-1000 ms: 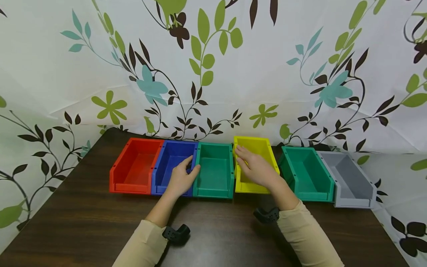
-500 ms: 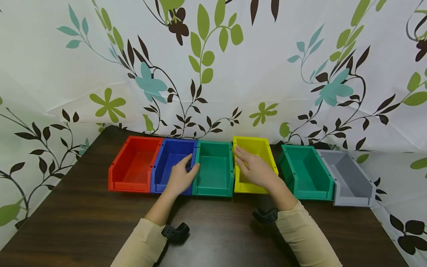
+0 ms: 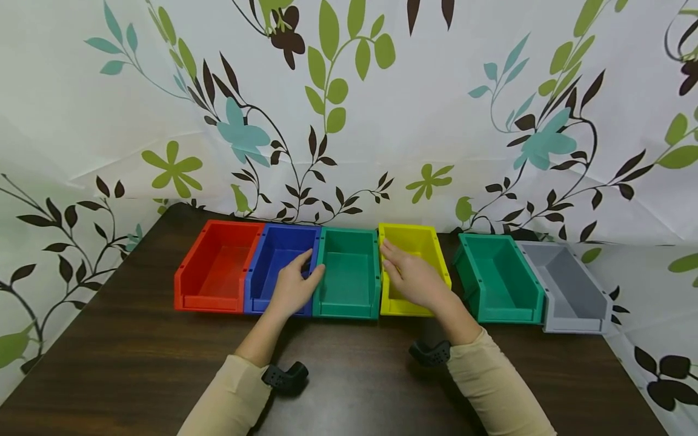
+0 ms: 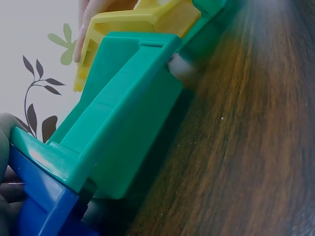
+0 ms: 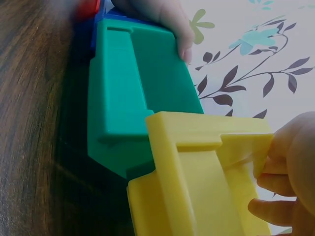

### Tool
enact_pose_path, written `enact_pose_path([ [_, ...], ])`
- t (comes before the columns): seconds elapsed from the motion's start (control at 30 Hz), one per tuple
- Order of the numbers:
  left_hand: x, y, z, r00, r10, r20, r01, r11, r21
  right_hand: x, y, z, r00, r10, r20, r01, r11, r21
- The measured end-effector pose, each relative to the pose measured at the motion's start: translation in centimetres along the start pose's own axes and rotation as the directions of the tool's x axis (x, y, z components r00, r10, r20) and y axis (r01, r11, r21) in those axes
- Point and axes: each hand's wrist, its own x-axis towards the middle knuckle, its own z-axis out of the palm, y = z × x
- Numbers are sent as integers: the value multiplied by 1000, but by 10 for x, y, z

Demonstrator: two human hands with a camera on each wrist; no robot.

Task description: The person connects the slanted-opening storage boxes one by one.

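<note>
In the head view, plastic bins stand in a row. My left hand point(image 3: 294, 287) pinches the adjoining walls of the blue bin point(image 3: 258, 303) and the green bin point(image 3: 346, 310) beside it. Its fingers reach inside the blue bin; the thumb lies over the green bin's rim, as the right wrist view shows. My right hand point(image 3: 417, 278) holds the left wall of the yellow bin point(image 3: 406, 307), with fingers over the rim. In the left wrist view, the green bin point(image 4: 133, 128) sits close to the yellow bin point(image 4: 123, 22). The yellow bin point(image 5: 165, 162) looks slightly raised.
A red bin point(image 3: 215, 303) stands against the blue one at the left end. Past a gap right of the yellow bin are another green bin point(image 3: 509, 315) and a grey bin point(image 3: 578, 325). All stand on a dark wooden table point(image 3: 349, 375) before a patterned cloth point(image 3: 218, 30).
The yellow bin has shifted slightly toward me and to the left, with my right hand on it. My left hand keeps its hold. The head view has tilted a little.
</note>
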Motion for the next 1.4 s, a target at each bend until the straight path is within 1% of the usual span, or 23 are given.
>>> enact_pose_path([
  [0.3, 2, 3, -2, 1000, -22, 2, 22, 999, -47, 0, 1, 5, 1000, 5, 7, -4, 1000, -28],
  [0.53, 3, 2, -3, 1000, -25, -3, 24, 999, -48, 1, 4, 11, 1000, 4, 12, -4, 999, -45],
  [0.73, 4, 2, -3, 1000, -21, -10, 21, 998, -52, 0, 4, 16, 1000, 23, 8, -22, 999, -41],
  [0.93, 3, 0, 2, 1000, -20, -15, 19, 999, -42, -4, 7, 22, 999, 32, -6, -32, 999, -32],
  [1.1, 2, 1, 5, 999, -23, -27, 22, 998, -55, -8, 10, 22, 1000, 25, -7, -25, 1000, -12],
  [1.3, 2, 3, 5, 997, -35, -76, 29, 997, -74, -6, 17, 18, 999, 3, 34, -6, 997, 78],
  [1.4, 2, 5, 3, 996, -52, -73, 47, 996, -74, -7, 22, 18, 1000, 17, 15, -18, 992, 122],
])
